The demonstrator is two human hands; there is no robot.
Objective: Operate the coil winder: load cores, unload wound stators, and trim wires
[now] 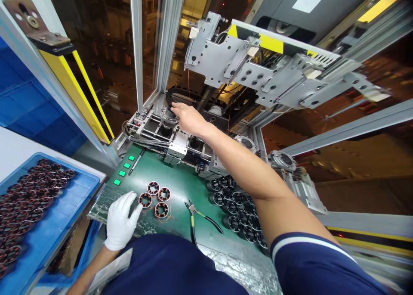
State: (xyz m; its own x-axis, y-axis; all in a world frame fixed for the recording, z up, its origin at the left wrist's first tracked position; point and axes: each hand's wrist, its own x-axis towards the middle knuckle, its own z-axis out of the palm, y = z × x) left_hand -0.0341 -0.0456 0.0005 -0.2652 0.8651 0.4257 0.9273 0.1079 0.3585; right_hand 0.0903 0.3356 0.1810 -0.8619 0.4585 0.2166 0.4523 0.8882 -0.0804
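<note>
Step in hand, by the look of it: seating a stator core in the machine fixture. The right hand (pixel 189 118) was stretched far fwd, bare, fingers curled over the stator (pixel 168 113) sitting on the fixture (pixel 161 129). Fingertips were on its top/side; whether it was actually gripped or just pressed, can't tell from this angle. The left hand (pixel 121 219), in a white glove, rested nr the body on the green table (pixel 180 181), fingers loosely spread, index tip touching one of four loose stators (pixel 154 198) just ahead of it, not closed on anything.

Next move prob. calls for a straight, level push so the part drops square on its seat, then clearing the hand from under the overhanging mechanism (pixel 258 66).

The part: round, dark laminated ring w/ coppery windings, mostly hidden by the fingers. More of the same packed in the blue tray (pixel 58 226) left of the left hand, and a dark batch (pixel 235 209) under the right forearm. Cutters (pixel 196 217) lay between the hands.
</note>
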